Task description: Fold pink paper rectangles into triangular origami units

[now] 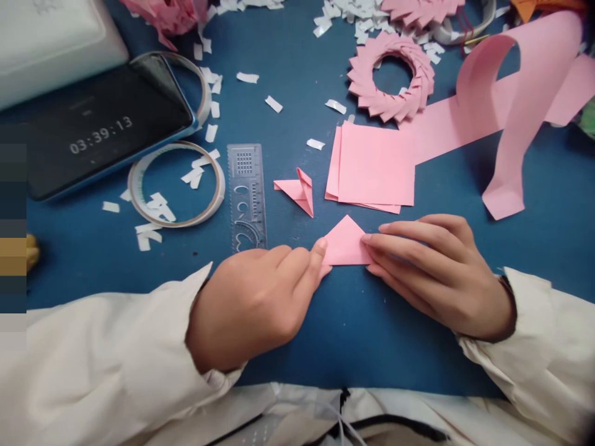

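Note:
A folded piece of pink paper (346,246), peaked at its far side, lies on the blue table between my two hands. My left hand (260,294) pinches its left corner between thumb and fingers. At the right corner, my right hand (432,266) grips the paper with thumb and fingertips. Just beyond sits a small folded pink paper piece (297,191) with pointed ends. A stack of square pink sheets (376,164) rests behind my right hand. Past my left hand is a clear plastic stencil ruler (246,192), its near end partly hidden by the hand.
A phone (111,124) showing a timer leans at the left by a white box (56,43). Rolls of tape (218,179) lie near it. A pink paper ring (360,80) and a curling pink strip (506,148) occupy the right. White paper bits (273,104) are scattered about.

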`<state>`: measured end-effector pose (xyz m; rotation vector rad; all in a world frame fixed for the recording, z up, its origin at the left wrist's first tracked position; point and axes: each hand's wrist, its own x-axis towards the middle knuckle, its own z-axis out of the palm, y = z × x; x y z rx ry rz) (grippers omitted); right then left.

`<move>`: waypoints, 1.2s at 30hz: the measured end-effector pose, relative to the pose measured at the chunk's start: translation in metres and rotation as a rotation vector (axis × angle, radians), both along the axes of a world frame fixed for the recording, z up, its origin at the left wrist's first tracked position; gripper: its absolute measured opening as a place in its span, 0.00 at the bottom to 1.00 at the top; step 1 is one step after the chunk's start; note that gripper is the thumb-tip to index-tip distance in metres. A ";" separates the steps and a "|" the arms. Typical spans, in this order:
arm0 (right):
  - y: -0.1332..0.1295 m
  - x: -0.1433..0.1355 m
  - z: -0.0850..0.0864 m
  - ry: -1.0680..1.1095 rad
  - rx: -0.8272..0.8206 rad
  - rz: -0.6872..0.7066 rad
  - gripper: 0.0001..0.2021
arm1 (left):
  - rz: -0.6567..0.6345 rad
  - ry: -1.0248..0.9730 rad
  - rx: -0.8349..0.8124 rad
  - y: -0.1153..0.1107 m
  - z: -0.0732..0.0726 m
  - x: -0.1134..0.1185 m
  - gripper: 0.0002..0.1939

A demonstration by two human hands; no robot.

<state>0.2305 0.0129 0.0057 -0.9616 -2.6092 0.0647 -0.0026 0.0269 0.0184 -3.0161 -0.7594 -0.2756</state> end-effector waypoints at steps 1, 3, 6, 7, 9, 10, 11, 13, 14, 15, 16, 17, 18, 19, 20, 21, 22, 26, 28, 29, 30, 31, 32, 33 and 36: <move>0.000 0.000 0.000 0.000 -0.002 -0.004 0.07 | -0.048 0.014 -0.007 0.001 0.001 0.000 0.13; 0.000 0.001 0.000 -0.001 0.023 0.003 0.07 | -0.103 0.028 0.001 0.003 0.002 -0.001 0.13; -0.001 0.002 -0.001 -0.017 0.092 0.050 0.07 | -0.156 -0.009 0.048 0.004 0.002 -0.002 0.12; -0.002 0.003 -0.001 -0.026 0.114 0.066 0.07 | -0.167 -0.018 0.059 0.004 0.002 -0.002 0.12; -0.002 0.003 -0.001 -0.032 0.140 0.080 0.06 | -0.158 -0.029 0.061 0.004 -0.001 -0.003 0.12; -0.002 0.004 -0.001 -0.026 0.142 0.077 0.05 | -0.135 -0.043 0.056 0.003 -0.002 -0.003 0.13; -0.001 0.003 -0.001 -0.022 0.139 0.072 0.04 | -0.106 -0.067 0.052 0.003 -0.004 -0.003 0.13; 0.000 0.003 0.001 -0.015 0.138 0.065 0.05 | -0.060 -0.121 0.035 0.002 -0.006 -0.003 0.14; 0.001 0.003 0.001 -0.016 0.142 0.060 0.05 | -0.045 -0.139 0.022 0.002 -0.006 -0.003 0.13; 0.001 0.002 0.002 -0.019 0.146 0.056 0.05 | -0.032 -0.146 0.000 0.002 -0.006 -0.003 0.12; 0.001 0.002 0.002 -0.019 0.147 0.047 0.06 | -0.020 -0.143 -0.028 0.002 -0.006 -0.003 0.10; 0.002 0.002 0.002 -0.017 0.144 0.033 0.06 | 0.002 -0.145 -0.061 0.002 -0.005 -0.003 0.08; 0.002 0.002 0.001 -0.012 0.135 0.017 0.06 | 0.033 -0.146 -0.097 0.002 -0.004 -0.003 0.07; 0.002 0.002 0.001 -0.008 0.121 0.002 0.07 | 0.072 -0.148 -0.135 0.002 -0.003 -0.002 0.07; 0.002 0.002 0.000 0.001 0.106 -0.013 0.07 | 0.121 -0.150 -0.176 0.002 -0.002 -0.002 0.07; 0.002 0.002 0.000 0.014 0.089 -0.026 0.07 | 0.176 -0.148 -0.224 0.003 -0.002 -0.001 0.08; 0.002 0.002 -0.001 0.029 0.068 -0.042 0.07 | 0.235 -0.147 -0.275 0.003 -0.001 -0.001 0.09; 0.006 0.002 -0.003 0.067 -0.086 -0.103 0.04 | 0.380 -0.164 -0.478 0.009 0.001 0.002 0.09; 0.007 0.002 -0.003 0.058 -0.167 -0.138 0.02 | 0.406 -0.154 -0.512 0.012 0.002 0.003 0.09; 0.008 0.002 -0.002 0.053 -0.195 -0.157 0.01 | 0.420 -0.140 -0.507 0.013 0.002 0.003 0.09; 0.009 0.002 -0.002 0.051 -0.213 -0.175 0.01 | 0.434 -0.123 -0.492 0.013 0.002 0.003 0.10; 0.009 0.002 -0.002 0.052 -0.224 -0.188 0.00 | 0.441 -0.108 -0.473 0.014 0.002 0.003 0.11; 0.009 0.002 -0.002 0.054 -0.232 -0.197 0.01 | 0.440 -0.097 -0.453 0.014 0.002 0.003 0.11; 0.008 0.002 -0.002 0.057 -0.237 -0.205 0.01 | 0.434 -0.085 -0.439 0.014 0.002 0.003 0.12; 0.007 0.002 -0.003 0.074 -0.221 -0.237 0.02 | 0.413 -0.071 -0.402 0.013 0.000 0.002 0.12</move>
